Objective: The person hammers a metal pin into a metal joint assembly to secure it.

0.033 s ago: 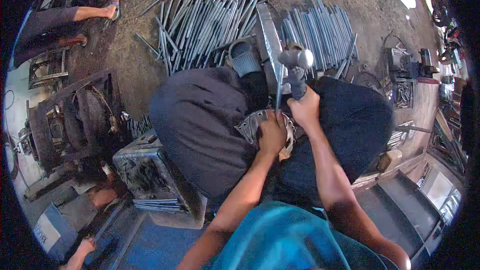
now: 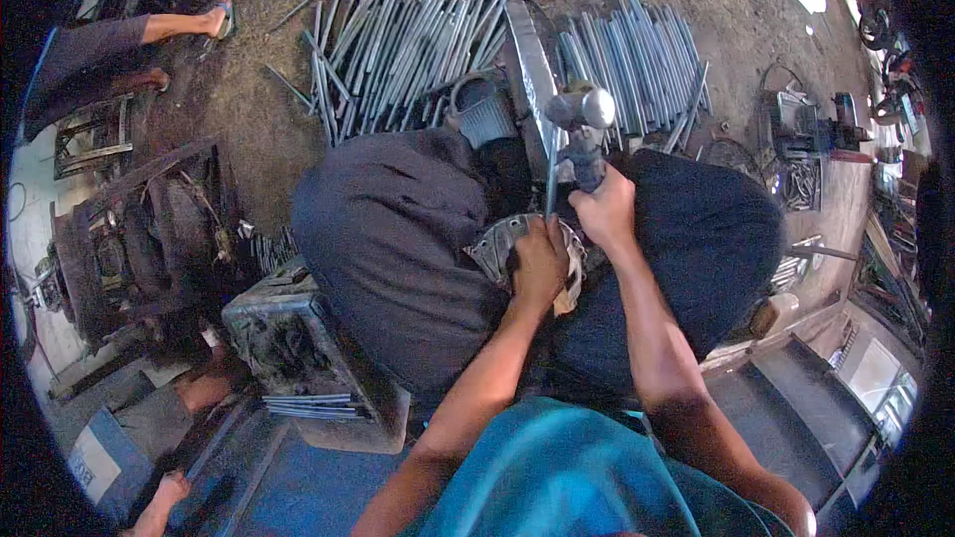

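Note:
Between my knees, my left hand [image 2: 539, 264] is closed around the lower part of a thin metal rod [image 2: 551, 182], which stands up along a long metal bar [image 2: 533, 65]. My right hand [image 2: 607, 207] grips a hammer [image 2: 583, 109] by its dark-wrapped handle. The hammer's rounded metal head is up beside the rod, over the bar. I cannot tell whether head and rod touch. Below my left hand, a round toothed metal part [image 2: 497, 249] shows partly; the hand and wrist hide the rest.
Beyond my knees lie a loose rod pile [image 2: 408, 55] at left and a neater one [image 2: 637, 70] at right. A grey ribbed container [image 2: 485, 111] stands between them. More rods rest by a worn box [image 2: 298, 338]. People's legs and arms appear at left; a machine [image 2: 846, 129] stands at right.
The hammer head has shifted slightly up and left relative to the rod. My left hand keeps its hold, and the whole view has drifted a little.

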A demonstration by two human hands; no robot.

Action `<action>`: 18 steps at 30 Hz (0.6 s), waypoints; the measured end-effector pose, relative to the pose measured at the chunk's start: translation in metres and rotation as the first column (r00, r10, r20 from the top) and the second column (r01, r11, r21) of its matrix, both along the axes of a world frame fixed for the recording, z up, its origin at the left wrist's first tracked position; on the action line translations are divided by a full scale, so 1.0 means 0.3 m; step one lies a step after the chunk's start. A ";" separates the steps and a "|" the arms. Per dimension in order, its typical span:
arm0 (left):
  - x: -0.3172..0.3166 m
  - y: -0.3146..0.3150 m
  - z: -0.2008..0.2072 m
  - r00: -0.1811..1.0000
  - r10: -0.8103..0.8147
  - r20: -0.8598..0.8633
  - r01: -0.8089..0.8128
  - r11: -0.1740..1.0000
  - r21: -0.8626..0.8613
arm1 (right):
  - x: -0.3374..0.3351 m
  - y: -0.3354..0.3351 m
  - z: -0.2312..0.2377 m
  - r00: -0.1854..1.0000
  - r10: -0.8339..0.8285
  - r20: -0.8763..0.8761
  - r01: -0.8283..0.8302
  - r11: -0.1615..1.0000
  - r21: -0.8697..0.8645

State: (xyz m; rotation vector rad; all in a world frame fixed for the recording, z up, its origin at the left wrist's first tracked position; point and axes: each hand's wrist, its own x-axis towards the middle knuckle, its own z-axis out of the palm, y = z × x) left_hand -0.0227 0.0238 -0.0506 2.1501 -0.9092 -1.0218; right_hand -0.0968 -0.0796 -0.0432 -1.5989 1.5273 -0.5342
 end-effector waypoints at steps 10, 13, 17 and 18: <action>0.040 0.012 0.021 0.995 -0.028 0.094 0.029 1.000 -0.009 | 0.062 -0.097 0.265 0.845 0.107 0.524 0.190 0.856 -0.482; 0.020 -0.010 0.023 0.997 -0.031 0.070 0.028 0.999 0.043 | -0.054 -0.003 -0.014 0.969 -0.055 -0.241 0.042 0.998 -0.056; -0.002 -0.014 0.034 0.997 0.074 -0.030 -0.069 0.988 0.138 | -0.020 -0.039 0.043 0.994 -0.071 -0.077 0.074 0.997 0.035; -0.014 -0.004 0.028 0.996 0.079 -0.032 -0.074 0.987 0.143 | -0.039 -0.069 0.048 0.987 -0.044 -0.157 0.054 0.997 0.061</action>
